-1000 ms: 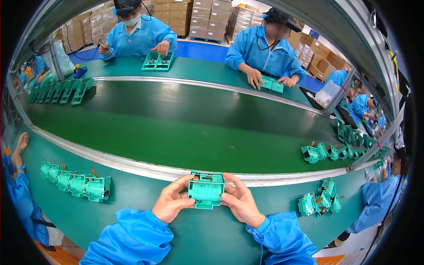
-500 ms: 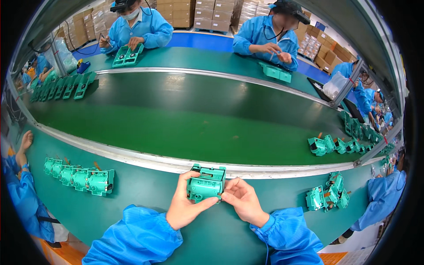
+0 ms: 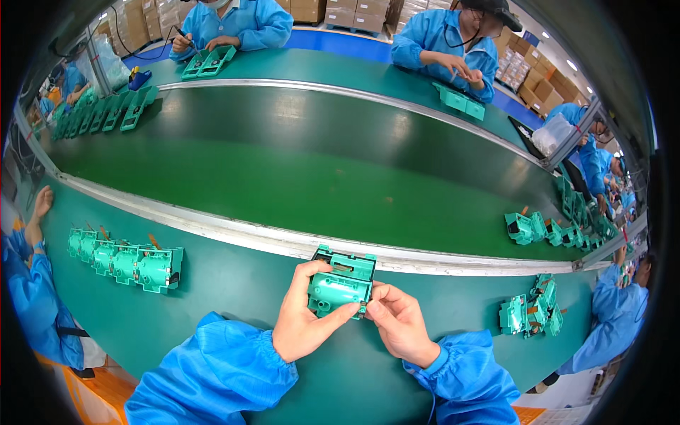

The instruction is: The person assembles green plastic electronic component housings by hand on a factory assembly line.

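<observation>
A green housing [image 3: 331, 291] is held up over the near table [image 3: 234, 312], in front of the metal rail [image 3: 439, 263]. It is grasped by the left hand [image 3: 301, 324], with the fingers set at its upper left side and the thumb laid along its lower front edge. Its lower right corner is met by the thumb and forefinger of the right hand [image 3: 404, 327], which are brought close together; whether the corner or some small part is pinched there cannot be told. Both wrists are covered by blue sleeves [image 3: 219, 368]. On the table, a row of similar housings [image 3: 157, 269] is lined up to the left, and a cluster [image 3: 513, 316] is gathered to the right. Beyond the rail, the green belt [image 3: 304, 170] is edged by more green parts [image 3: 523, 228] at its right end and by a slanted row of trays [image 3: 136, 108] at its left. Across it, one green piece [image 3: 460, 103] is set before a co-worker [image 3: 446, 49], and another [image 3: 210, 62] is touched by a second co-worker [image 3: 248, 25].
</observation>
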The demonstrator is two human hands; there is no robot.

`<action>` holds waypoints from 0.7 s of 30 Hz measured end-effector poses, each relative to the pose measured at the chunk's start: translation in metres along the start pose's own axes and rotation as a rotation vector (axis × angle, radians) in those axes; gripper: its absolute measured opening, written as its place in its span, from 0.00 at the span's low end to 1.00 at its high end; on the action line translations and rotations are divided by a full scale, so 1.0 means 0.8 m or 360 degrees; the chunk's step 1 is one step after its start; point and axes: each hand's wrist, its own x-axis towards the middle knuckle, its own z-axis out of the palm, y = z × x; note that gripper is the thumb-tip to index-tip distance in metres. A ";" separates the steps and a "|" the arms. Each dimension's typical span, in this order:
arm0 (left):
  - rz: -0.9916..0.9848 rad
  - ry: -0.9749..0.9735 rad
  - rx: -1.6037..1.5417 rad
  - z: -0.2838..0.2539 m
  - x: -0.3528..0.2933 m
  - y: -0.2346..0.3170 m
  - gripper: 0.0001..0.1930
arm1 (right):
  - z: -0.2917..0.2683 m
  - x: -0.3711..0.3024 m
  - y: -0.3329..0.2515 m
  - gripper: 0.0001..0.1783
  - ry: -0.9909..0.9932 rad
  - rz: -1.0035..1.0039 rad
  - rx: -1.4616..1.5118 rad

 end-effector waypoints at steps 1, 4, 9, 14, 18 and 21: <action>-0.0007 0.0002 -0.0002 0.000 -0.001 0.000 0.25 | 0.000 -0.001 0.000 0.03 0.0003 0.0007 0.0001; 0.0010 0.0002 0.0067 -0.001 -0.002 -0.001 0.25 | 0.000 -0.003 0.000 0.04 0.0001 0.0061 -0.0024; -0.0022 0.0014 0.0074 -0.001 -0.003 -0.004 0.23 | 0.006 -0.002 -0.002 0.05 0.0022 0.0040 -0.0002; -0.0012 0.0027 0.0111 -0.001 -0.003 -0.006 0.23 | 0.001 -0.002 -0.002 0.05 -0.0024 0.0032 -0.0027; -0.0050 0.0060 0.0076 0.001 -0.003 -0.007 0.22 | 0.003 -0.001 -0.002 0.05 0.0034 0.0075 0.0001; -0.0066 0.0026 0.0178 0.002 0.000 -0.001 0.22 | 0.001 -0.001 -0.004 0.06 0.0034 0.0074 -0.0030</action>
